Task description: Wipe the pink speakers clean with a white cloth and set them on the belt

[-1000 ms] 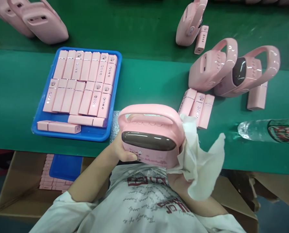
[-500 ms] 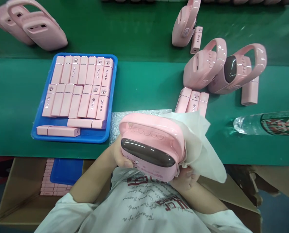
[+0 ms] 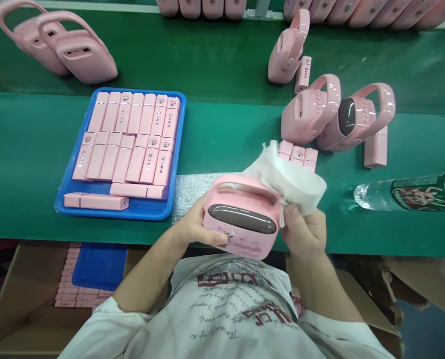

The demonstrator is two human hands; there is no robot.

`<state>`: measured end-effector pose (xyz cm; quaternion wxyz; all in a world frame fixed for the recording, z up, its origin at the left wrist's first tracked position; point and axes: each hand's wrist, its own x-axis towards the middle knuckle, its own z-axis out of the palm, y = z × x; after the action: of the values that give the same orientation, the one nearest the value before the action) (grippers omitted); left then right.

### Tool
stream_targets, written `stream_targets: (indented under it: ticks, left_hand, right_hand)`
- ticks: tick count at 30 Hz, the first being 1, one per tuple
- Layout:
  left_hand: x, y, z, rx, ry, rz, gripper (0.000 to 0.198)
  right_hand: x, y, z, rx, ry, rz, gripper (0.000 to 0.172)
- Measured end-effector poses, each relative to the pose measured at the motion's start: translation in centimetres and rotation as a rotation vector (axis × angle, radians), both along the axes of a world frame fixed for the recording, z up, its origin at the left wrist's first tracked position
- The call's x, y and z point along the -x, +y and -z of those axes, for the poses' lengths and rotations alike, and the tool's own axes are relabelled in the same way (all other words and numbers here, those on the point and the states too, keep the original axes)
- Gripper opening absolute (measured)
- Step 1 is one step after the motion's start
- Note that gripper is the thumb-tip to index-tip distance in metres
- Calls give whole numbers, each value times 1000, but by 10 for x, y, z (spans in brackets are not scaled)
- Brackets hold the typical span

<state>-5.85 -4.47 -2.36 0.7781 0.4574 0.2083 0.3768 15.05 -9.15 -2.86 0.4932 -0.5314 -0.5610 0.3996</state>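
My left hand [image 3: 192, 227] is closed round the left side of a pink handled device [image 3: 241, 239], its thumb on the printed front. The device has a dark oval window and is held above the table's front edge. A crumpled white cloth [image 3: 301, 187] is pinched in my right hand [image 3: 305, 229] at the device's right side, by the foot of the handle. My right fingers are partly hidden behind the cloth. Under and behind the device lies a silvery foam sheet [image 3: 192, 187]. Several small pink sticks [image 3: 297, 153] stand just beyond the cloth, partly covered by it.
To the left, a blue tray [image 3: 112, 212] holds several pink sticks. More handled devices [image 3: 308, 117] stand at the right and at the back left [image 3: 86, 62]. A clear bottle [image 3: 413, 192] lies at the right edge. Below the table, a cardboard box [image 3: 24, 294] holds pink sticks.
The device has shifted right and turned its printed front more towards me. My right hand has come up from beneath it to its right side, bunching the cloth. The view has tilted slightly up.
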Motion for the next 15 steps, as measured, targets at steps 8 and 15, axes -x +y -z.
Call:
stream_targets:
  ticks: [8,15]
  left_hand:
    - [2,0,7,31,157,18,71]
    - [-2,1,1,159,41,-278,68]
  right_hand:
    - [19,70,-71,-79,-576,-540,26]
    - [20,75,-57,-368,-604,-425,38]
